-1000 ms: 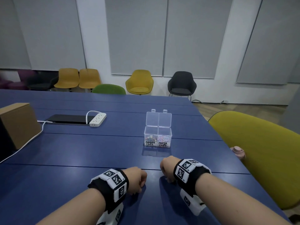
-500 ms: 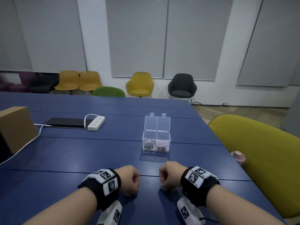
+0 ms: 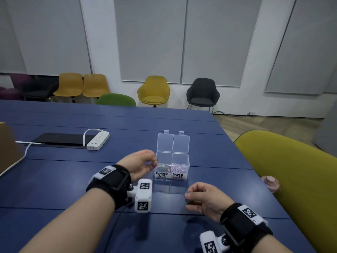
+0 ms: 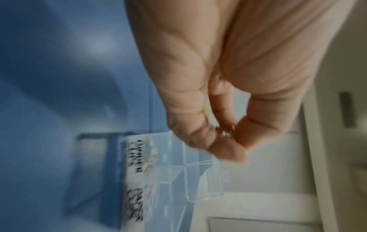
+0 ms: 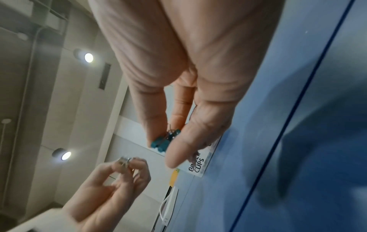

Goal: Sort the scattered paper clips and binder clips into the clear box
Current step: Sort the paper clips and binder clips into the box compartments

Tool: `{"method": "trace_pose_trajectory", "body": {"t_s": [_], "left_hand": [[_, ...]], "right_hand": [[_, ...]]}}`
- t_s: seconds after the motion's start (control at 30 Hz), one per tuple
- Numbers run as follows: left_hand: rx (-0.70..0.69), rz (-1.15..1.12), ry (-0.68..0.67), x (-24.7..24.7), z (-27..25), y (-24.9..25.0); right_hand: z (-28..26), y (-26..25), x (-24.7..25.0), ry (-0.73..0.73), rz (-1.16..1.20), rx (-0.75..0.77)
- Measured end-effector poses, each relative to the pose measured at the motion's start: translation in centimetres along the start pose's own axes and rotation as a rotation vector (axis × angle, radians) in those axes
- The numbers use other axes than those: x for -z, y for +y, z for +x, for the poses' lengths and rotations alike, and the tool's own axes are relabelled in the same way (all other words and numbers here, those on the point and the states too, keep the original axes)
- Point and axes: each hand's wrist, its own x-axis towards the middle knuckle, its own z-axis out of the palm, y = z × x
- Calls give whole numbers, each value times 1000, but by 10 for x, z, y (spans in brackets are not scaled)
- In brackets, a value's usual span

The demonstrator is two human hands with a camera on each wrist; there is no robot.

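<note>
Labels: the clear box (image 3: 172,166) carries two white stickers with black hand lettering, "BINDER CLIPS" on its left half and "PAPER CLIPS" on its right half.
Box: stands on the blue table (image 3: 54,179), lid hinged open and upright at the back; a divider splits it into two compartments.
Left compartment: a heap of mixed-colour binder clips (image 3: 162,168).
Right compartment: pale pink paper clips (image 3: 179,167).
Left hand (image 3: 139,164): raised off the table just left of the box, level with the rim of the binder-clip side; thumb and fingertips pinch a small metallic clip (image 4: 226,133) (blurred in the left wrist view, so its kind is hard to tell), the other fingers curled in.
Right hand (image 3: 204,198): held nearer the person, in front of the box and well short of it, back of the hand upward; thumb and forefinger pinch a teal binder clip (image 5: 163,142) with its wire handles pointing into the palm.
Wrists: each wears a black strap with a white camera block bearing square black-and-white tag patterns.
Elsewhere on table: white power strip (image 3: 98,140) with its cable, beside a flat black device (image 3: 60,139); cardboard box (image 3: 7,143) at the left edge.
Seating: an olive-yellow chair (image 3: 291,179) close on the right (a pink lidded cup sits by it); yellow, green and dark chairs along the far wall.
</note>
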Motion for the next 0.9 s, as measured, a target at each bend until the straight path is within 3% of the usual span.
{"method": "trace_pose_trajectory", "body": {"t_s": [0.1,0.17,0.23,0.3,0.4,0.53,0.6,0.7,0.8,0.9], "left_hand": [[-147,161,145,-19,29,8],[-236,467,221,-26,45,5],[-258,812,226,-27,54,3],[-235,981,185,-25,60,0],[-229,969,149,-20,61,-2],[-321,922,204,0,56,-2],[-346,1053,168,9,52,-5],[-356,1315,72,15,42,-14],[-397,1322,94,18,39,-19],[-428,1316,131,18,39,-24]], "right_hand": [[8,-6,-1,9,10,10],[13,-11,-4,19,4,26],[19,-19,-8,23,5,40],[25,-29,-13,17,8,63],[39,-49,-24,-4,3,106],[71,-79,-47,-6,-36,188],[88,-91,-60,47,-79,222],[110,-95,-75,158,-271,200],[122,-89,-78,250,-684,175],[117,-84,-76,289,-818,179]]}}
